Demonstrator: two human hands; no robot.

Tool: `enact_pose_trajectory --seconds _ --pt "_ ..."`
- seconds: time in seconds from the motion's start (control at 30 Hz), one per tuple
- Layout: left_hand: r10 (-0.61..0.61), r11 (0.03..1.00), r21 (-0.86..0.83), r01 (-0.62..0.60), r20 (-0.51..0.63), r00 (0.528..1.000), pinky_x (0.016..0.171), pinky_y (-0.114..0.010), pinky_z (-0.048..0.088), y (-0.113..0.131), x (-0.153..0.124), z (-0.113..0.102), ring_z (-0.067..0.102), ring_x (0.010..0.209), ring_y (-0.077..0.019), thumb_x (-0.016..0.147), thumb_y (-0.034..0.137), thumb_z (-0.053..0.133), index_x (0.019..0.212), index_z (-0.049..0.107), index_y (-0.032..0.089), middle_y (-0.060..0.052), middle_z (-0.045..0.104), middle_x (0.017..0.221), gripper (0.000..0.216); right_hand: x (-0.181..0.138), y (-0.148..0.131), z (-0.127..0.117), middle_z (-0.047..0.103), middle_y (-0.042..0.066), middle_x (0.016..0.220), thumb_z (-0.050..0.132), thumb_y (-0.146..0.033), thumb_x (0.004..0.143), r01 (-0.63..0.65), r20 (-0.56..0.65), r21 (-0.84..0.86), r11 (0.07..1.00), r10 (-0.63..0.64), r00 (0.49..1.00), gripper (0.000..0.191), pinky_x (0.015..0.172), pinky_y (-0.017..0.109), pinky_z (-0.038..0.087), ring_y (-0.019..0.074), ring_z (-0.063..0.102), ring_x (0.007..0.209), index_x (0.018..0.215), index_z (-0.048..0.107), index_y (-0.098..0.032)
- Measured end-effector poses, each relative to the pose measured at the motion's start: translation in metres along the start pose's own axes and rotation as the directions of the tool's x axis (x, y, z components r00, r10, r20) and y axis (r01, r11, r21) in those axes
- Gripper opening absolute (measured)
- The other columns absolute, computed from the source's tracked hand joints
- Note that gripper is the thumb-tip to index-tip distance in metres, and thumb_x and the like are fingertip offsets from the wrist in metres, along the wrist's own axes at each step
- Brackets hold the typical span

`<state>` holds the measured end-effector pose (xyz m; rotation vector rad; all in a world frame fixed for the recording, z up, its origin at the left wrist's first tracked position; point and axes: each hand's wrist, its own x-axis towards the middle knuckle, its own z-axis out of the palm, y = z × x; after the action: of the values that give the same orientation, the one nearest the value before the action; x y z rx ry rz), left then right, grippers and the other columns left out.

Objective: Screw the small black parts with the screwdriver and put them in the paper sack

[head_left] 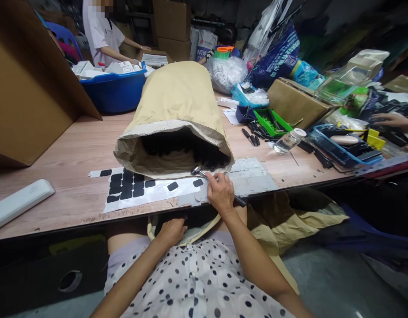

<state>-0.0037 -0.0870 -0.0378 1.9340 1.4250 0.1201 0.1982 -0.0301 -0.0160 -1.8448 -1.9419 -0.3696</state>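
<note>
My right hand [221, 191] is closed around a small hammer [200, 171] at the table's front edge. Its metal head points left, and a dark handle end sticks out behind the hand. Just beyond it, a large tan paper sack [177, 95] lies on its side, its mouth towards me and dark pieces inside. Below the table edge, my left hand [172, 230] has curled fingers at the mouth of a second sack [207, 229] in my lap; what they hold is hidden. Black rounded stickers [126, 185] sit on a white backing sheet left of the hammer.
A cardboard box [32, 88] and a white bar [21, 203] stand at left. Behind is a blue basin [111, 90] of white boxes. To the right are a green tray [273, 123], a clear jar [289, 141] and a blue tray [346, 148]. Another person's hand [394, 121] shows far right.
</note>
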Motion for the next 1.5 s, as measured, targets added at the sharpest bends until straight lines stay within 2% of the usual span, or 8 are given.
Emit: enact_pose_trajectory --seconds 0.23,0.33,0.43,0.7,0.9,1.0,1.1,1.5 --pt "0.342 0.891 -0.397 -0.221 0.267 0.901 0.054 -0.025 0.043 0.051 0.012 -0.075 0.057 0.052 -0.0141 0.084 0.032 0.057 0.08 0.071 0.022 0.002 0.066 0.063 0.017 -0.001 -0.002 -0.001 0.059 0.009 0.101 0.051 -0.015 0.088 -0.001 0.001 0.0 1.0 0.001 1.0 0.04 0.072 0.034 0.033 0.0238 0.044 0.087 0.123 0.068 -0.027" --pt "0.221 0.901 -0.375 -0.219 -0.038 0.975 0.059 -0.024 0.046 0.07 0.052 -0.105 0.059 0.057 -0.0133 0.088 0.034 0.054 0.08 0.07 0.019 0.001 0.069 0.067 0.023 -0.001 -0.002 -0.001 0.059 0.009 0.101 0.052 -0.014 0.088 0.003 0.005 0.002 1.0 -0.003 1.0 0.041 0.072 0.034 0.033 0.0238 0.044 0.088 0.123 0.068 -0.027" --pt "0.053 0.967 -0.211 -0.143 -0.381 0.923 0.073 -0.026 0.049 0.091 0.099 -0.119 0.067 0.079 -0.0174 0.089 0.03 0.056 0.087 0.072 0.019 -0.003 0.075 0.084 0.02 -0.002 -0.003 -0.001 0.059 0.009 0.1 0.053 -0.015 0.088 0.008 0.008 0.002 1.0 -0.008 1.0 0.04 0.072 0.034 0.033 0.0234 0.044 0.087 0.123 0.068 -0.027" --pt "-0.129 0.991 -0.015 0.131 -0.329 0.935 0.081 -0.032 0.051 0.132 0.158 -0.114 0.068 0.109 -0.0297 0.088 0.036 0.066 0.117 0.069 0.021 -0.013 0.073 0.115 0.033 -0.001 -0.004 -0.004 0.059 0.008 0.099 0.053 -0.015 0.087 0.019 0.03 -0.011 1.0 -0.018 0.999 0.042 0.073 0.033 0.034 0.0231 0.044 0.087 0.124 0.068 -0.027" --pt "-0.125 0.992 -0.042 0.119 -0.456 0.881 0.078 -0.034 0.05 0.103 0.13 -0.123 0.069 0.098 -0.0289 0.085 0.03 0.065 0.103 0.073 0.022 -0.01 0.074 0.098 0.022 -0.001 -0.006 -0.005 0.059 0.008 0.099 0.053 -0.014 0.087 0.005 0.026 0.014 1.0 -0.005 1.0 0.041 0.072 0.033 0.034 0.0231 0.045 0.087 0.123 0.068 -0.027" --pt "0.087 0.987 -0.063 -0.148 -0.566 0.82 0.077 -0.03 0.05 0.069 0.092 -0.117 0.066 0.086 -0.0208 0.08 0.028 0.068 0.095 0.073 0.022 -0.003 0.07 0.092 0.016 0.0 -0.007 -0.005 0.059 0.008 0.097 0.052 -0.016 0.089 -0.014 0.023 0.031 0.999 0.013 1.0 0.038 0.072 0.033 0.034 0.0229 0.045 0.085 0.122 0.069 -0.026" --pt "0.247 0.936 -0.098 -0.338 -0.5 0.83 0.071 -0.027 0.05 0.034 0.059 -0.1 0.062 0.079 -0.0176 0.078 0.029 0.07 0.09 0.073 0.023 0.0 0.068 0.084 0.013 0.003 -0.007 -0.004 0.059 0.008 0.092 0.052 -0.018 0.091 -0.036 0.039 0.062 0.997 0.034 0.999 0.034 0.071 0.033 0.034 0.0227 0.046 0.084 0.119 0.07 -0.026" --pt "0.217 0.968 -0.015 -0.252 -0.465 0.858 0.078 -0.033 0.047 0.015 0.064 -0.065 0.058 0.082 -0.0208 0.076 0.027 0.074 0.087 0.075 0.026 0.0 0.065 0.081 0.011 -0.02 -0.003 -0.038 0.064 0.007 0.1 0.037 -0.024 0.102 -0.067 -0.014 0.532 0.844 0.088 0.996 0.04 0.08 0.03 0.052 0.0186 0.062 0.09 0.134 0.06 -0.026"
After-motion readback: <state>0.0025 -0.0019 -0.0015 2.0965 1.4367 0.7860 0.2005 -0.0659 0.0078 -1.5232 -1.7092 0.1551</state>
